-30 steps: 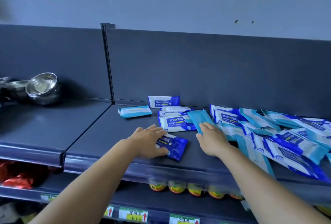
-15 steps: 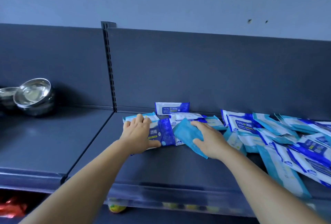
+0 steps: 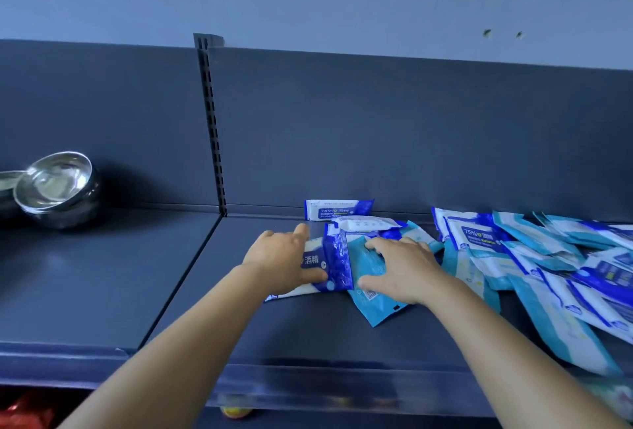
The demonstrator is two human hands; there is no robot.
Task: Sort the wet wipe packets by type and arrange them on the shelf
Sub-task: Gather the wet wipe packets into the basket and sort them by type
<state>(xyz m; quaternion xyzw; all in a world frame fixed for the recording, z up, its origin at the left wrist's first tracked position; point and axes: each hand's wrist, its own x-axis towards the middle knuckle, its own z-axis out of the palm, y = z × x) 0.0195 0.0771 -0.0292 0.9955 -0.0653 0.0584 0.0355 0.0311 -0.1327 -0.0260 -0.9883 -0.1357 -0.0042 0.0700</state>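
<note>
This was a shop. A long dark metal shelf (image 3: 308, 336) ran along a plain wall, and its back panel had an upright strip with slots (image 3: 213, 127) like store racks have. Many of the same wet wipe packets (image 3: 534, 257) lay in a big pile on the shelf, far more than one home would keep. Shiny steel bowls (image 3: 58, 185) sat on the next shelf section to the left. More goods showed on a lower shelf below, too blurry to name.

On the shelf (image 3: 308, 336), left hand (image 3: 281, 259) grips a dark-blue packet (image 3: 334, 262); right hand (image 3: 399, 272) presses a light-blue packet (image 3: 371, 298).
</note>
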